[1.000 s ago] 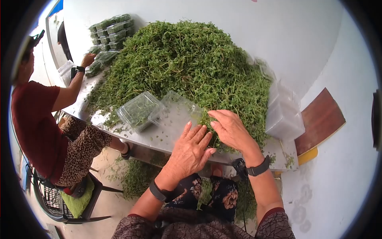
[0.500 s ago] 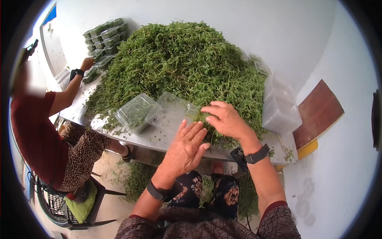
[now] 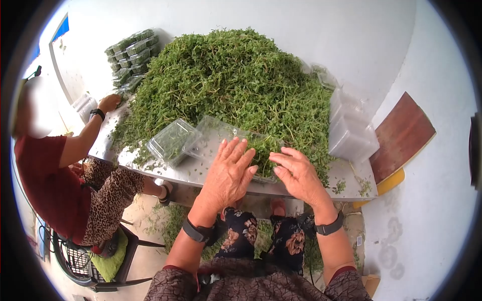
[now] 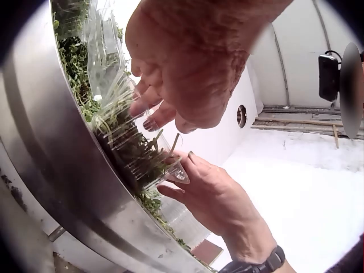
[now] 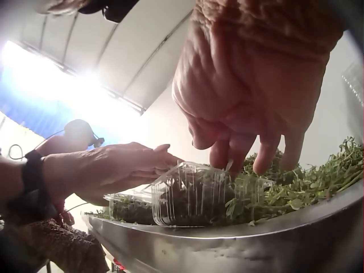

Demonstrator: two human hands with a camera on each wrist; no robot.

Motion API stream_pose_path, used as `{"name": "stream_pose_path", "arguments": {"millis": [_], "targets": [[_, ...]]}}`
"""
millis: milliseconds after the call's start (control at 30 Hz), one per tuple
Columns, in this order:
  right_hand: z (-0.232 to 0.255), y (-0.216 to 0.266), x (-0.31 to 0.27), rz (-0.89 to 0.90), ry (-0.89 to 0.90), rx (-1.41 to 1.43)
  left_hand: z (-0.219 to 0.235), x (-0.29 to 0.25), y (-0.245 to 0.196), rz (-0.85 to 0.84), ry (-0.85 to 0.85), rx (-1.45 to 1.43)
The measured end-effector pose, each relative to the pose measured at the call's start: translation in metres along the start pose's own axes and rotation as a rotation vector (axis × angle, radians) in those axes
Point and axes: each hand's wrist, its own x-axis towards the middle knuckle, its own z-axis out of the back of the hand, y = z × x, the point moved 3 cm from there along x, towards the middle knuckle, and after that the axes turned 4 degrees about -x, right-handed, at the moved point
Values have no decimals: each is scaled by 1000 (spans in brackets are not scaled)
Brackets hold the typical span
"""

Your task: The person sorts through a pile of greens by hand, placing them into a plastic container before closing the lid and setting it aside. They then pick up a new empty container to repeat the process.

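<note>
So the person at this metal desk [image 3: 193, 171] is working both hands around an open plastic clamshell box [image 5: 187, 196] full of leafy greens, which is sitting by the near edge, in front of a huge green heap [image 3: 226, 85]. Left hand [image 3: 226, 173] is hanging over the box's left side, fingers pretty straight. Right hand [image 3: 303, 178] is curving loosely at the other end, fingers slightly apart; can't tell how firmly they're touching. A closed clamshell [image 3: 174, 142] is sitting further left.

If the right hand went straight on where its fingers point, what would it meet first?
The right hand would likely meet the greens in the open box; exact depth is unclear.
</note>
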Motion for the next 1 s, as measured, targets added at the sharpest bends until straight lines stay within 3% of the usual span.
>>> {"name": "stream_pose_path", "arguments": {"millis": [67, 333, 700, 867, 933, 1000], "targets": [[-3, -1, 0, 24, -4, -77, -5, 0, -4, -1, 84, 2], [-12, 3, 25, 116, -3, -143, -13, -1, -8, 10, 103, -14], [-40, -18, 59, 66, 254, -332, -21, 1, -7, -28, 138, -14], [-31, -22, 53, 67, 225, -257, -17, -1, -4, -24, 128, -109], [-20, -24, 48, 8, 117, -88, -13, -4, -1, -20, 120, -165], [-4, -20, 39, 30, 76, -29, 1, -7, 0, -45, -29, -167]]}}
